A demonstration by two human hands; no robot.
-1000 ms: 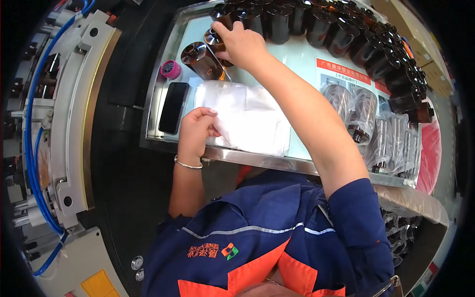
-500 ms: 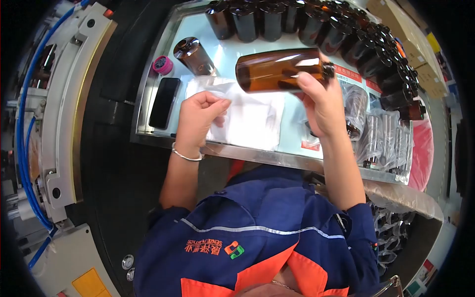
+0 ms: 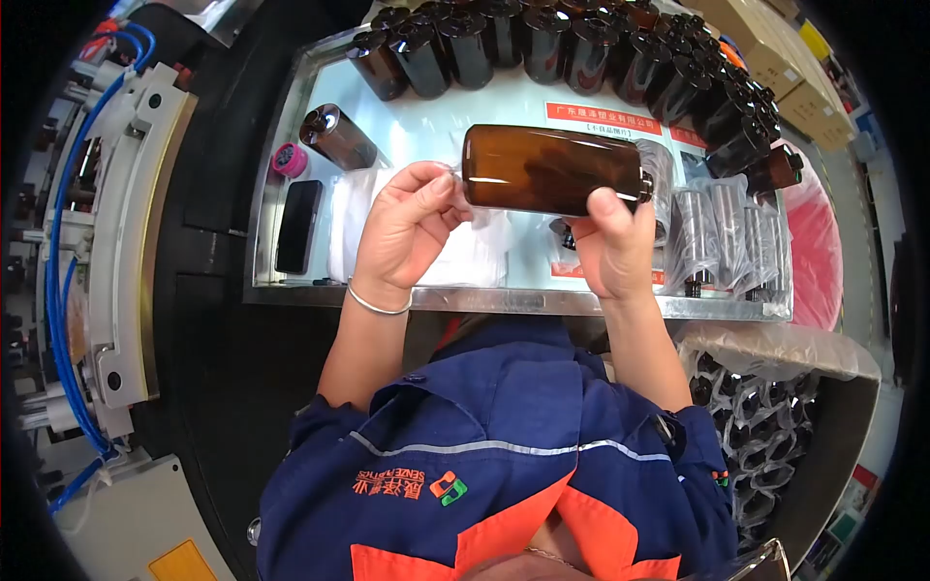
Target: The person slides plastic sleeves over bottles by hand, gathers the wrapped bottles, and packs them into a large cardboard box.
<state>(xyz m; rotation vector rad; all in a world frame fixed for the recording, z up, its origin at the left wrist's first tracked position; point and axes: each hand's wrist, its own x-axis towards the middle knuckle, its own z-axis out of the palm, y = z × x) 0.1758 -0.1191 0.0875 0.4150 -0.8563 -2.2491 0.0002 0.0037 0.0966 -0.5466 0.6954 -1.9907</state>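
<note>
An amber plastic bottle (image 3: pixel 547 172) lies sideways in the air above the worktable. My right hand (image 3: pixel 617 242) is closed around its neck end, thumb along the near side. Beside the bottle's base, my left hand (image 3: pixel 412 225) pinches thin clear plastic, apparently the edge of a plastic bag (image 3: pixel 467 184). The bag's extent is partly hidden by the fingers and bottle. Below and behind the left hand lies a stack of white plastic bags (image 3: pixel 475 254). Another amber bottle (image 3: pixel 339 136) leans at the table's left side.
Many dark amber bottles (image 3: pixel 547 44) line the table's far edge. Bagged bottles (image 3: pixel 727 232) lie at the right. A phone (image 3: pixel 299 226) and a pink round item (image 3: pixel 289 160) sit at left. A box of wrapped bottles (image 3: pixel 765 436) stands below right; machinery (image 3: pixel 121 252) is at far left.
The bottle has come down slightly and levelled out. My left hand has moved right and up from the bag stack to the bottle's base, with clear plastic between its fingers. The view has shifted.
</note>
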